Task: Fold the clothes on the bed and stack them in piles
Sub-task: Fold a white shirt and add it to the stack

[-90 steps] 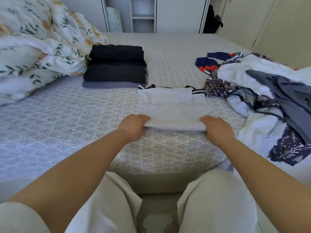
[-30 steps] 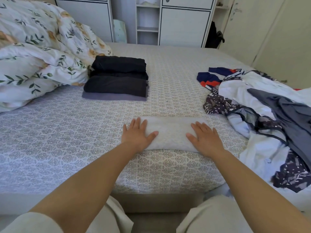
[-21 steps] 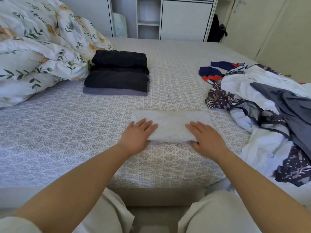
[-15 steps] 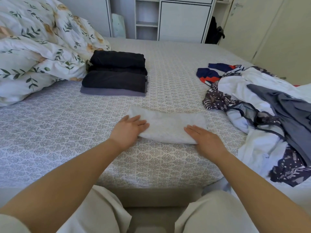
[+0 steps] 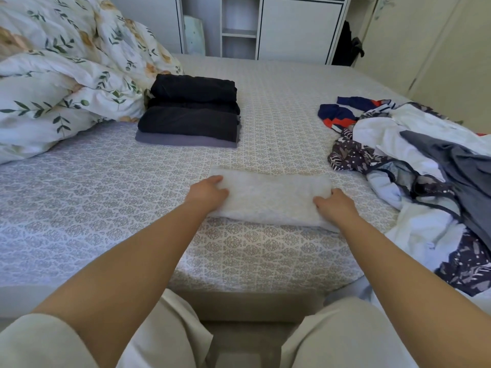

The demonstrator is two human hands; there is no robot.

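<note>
Left hand (image 5: pixel 208 192) and right hand (image 5: pixel 333 205) apparently gripping the folded white garment's (image 5: pixel 271 197) ends.

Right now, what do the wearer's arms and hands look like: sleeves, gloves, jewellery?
Both forearms are bare up to short, pale cream sleeves at the frame's lower corners. The left hand and right hand wear no gloves; no rings, watch or bracelets show. Light beige trousers cover the legs below.

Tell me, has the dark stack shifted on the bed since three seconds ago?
No. The dark stack sits in the same spot beside the floral duvet; only the camera moved.
</note>
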